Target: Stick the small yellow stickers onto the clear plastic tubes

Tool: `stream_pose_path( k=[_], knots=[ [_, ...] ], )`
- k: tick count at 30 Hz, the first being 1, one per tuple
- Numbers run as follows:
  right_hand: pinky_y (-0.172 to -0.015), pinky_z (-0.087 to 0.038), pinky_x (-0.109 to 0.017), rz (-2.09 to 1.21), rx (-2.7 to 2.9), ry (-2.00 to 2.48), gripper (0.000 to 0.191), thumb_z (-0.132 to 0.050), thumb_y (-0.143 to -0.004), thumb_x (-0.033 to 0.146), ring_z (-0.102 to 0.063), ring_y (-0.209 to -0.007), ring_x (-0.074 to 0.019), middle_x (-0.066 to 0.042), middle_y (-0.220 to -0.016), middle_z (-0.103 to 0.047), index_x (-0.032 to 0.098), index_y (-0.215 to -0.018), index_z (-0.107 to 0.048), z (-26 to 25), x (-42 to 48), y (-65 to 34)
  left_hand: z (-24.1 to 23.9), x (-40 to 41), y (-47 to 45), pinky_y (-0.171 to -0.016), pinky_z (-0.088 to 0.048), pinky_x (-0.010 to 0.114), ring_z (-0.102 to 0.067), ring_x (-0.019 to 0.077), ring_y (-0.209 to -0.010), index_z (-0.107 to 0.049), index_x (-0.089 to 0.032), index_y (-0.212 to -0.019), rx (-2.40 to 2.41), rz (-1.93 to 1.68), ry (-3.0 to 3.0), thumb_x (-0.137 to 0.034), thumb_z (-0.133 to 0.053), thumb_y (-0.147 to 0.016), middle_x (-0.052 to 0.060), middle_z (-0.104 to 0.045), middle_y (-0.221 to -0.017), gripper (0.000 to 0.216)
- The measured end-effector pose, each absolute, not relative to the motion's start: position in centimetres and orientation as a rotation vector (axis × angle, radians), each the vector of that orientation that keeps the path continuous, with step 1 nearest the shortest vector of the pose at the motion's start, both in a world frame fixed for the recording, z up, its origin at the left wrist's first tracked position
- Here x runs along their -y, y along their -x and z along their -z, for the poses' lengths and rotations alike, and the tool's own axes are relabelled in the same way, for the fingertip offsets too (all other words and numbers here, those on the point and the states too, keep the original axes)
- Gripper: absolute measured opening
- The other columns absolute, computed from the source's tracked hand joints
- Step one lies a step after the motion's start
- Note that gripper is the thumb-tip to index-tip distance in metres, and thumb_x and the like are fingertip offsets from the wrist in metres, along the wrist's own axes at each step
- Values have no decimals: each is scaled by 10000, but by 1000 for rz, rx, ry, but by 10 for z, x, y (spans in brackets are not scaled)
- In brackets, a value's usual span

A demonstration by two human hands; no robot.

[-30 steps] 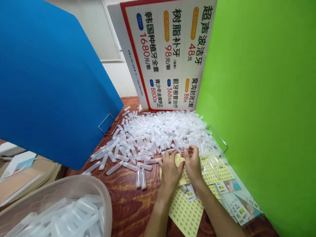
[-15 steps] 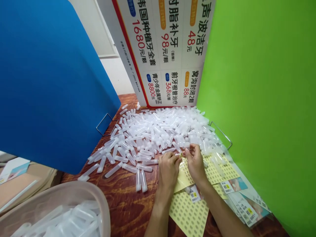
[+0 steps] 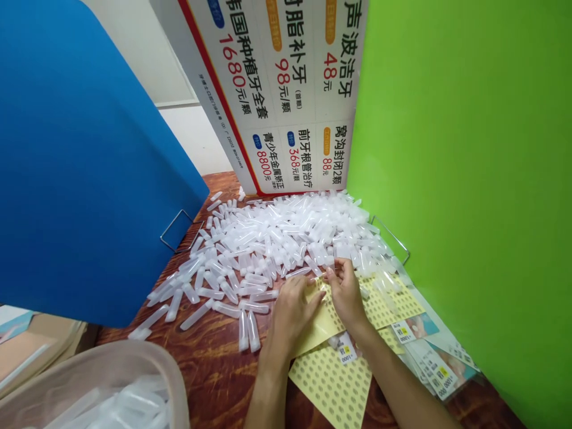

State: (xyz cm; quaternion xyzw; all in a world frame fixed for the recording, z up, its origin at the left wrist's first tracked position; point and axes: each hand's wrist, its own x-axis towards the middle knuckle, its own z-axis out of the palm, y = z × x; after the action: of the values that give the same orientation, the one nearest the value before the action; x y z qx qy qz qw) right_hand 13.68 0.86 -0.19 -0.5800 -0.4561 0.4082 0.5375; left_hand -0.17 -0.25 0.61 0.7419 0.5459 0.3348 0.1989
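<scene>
Above a yellow sticker sheet [image 3: 318,333], my right hand [image 3: 346,296] is closed in a pinch on a small translucent plastic tube [image 3: 329,262], partly hidden by the fingers. My left hand [image 3: 290,313] lies over the sheet's left edge, thumb stretched apart from the fingers; its fingertips are close to the tube. Dark oval marks in rows cover the sheet and a second sticker sheet [image 3: 335,381] beneath it. A big heap of similar tubes [image 3: 286,229] spreads behind both hands.
A translucent tub [image 3: 176,381] holding more tubes stands at the front left. Around the wooden table [image 3: 214,381] rise a blue panel [image 3: 89,179], a printed sign [image 3: 286,119] and a green panel [image 3: 465,179]. Printed cards [image 3: 440,369] lie at the right.
My left thumb has moved away from the pinch near my right fingers, and the left hand has opened. The whole view has shifted slightly, with things appearing farther left.
</scene>
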Motion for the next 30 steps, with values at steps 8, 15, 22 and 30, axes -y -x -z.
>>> stream_pose_path(
  k=[8, 15, 22, 30],
  knots=[
    [-782, -571, -425, -964, 1102, 1374, 299, -549, -938, 482, -687, -913, -266, -84, -998, -704, 229, -1096, -568, 6, -10, -138, -4, 5, -1, -884, -508, 420, -597, 278, -1043, -716, -193, -1061, -1683, -925, -2075, -326, -827, -764, 82, -650, -1073, 344],
    [-757, -566, -423, -939, 1130, 1352, 294, -542, -934, 476, -682, -860, -261, -82, -970, -693, 224, -1083, -562, 8, -13, -139, -5, 7, -12, -868, -479, 432, -595, 283, -984, -667, -183, -933, -1839, -875, -1912, -280, -822, -753, 65, -665, -988, 256],
    [-774, -564, -426, -960, 1135, 1343, 290, -539, -935, 479, -680, -863, -260, -74, -955, -691, 225, -1075, -562, 8, -13, -139, -2, 6, -13, -933, -438, 442, -582, 289, -1058, -642, -194, -1079, -1841, -936, -1832, -230, -841, -717, 67, -664, -1051, 414],
    [-736, -576, -419, -990, 1132, 1334, 241, -498, -963, 447, -676, -879, -267, -72, -968, -684, 241, -1074, -557, 3, -9, -139, -4, 9, -15, -920, -421, 446, -595, 264, -994, -677, -213, -961, -1814, -918, -1893, -290, -780, -797, 49, -660, -1006, 209]
  ],
)
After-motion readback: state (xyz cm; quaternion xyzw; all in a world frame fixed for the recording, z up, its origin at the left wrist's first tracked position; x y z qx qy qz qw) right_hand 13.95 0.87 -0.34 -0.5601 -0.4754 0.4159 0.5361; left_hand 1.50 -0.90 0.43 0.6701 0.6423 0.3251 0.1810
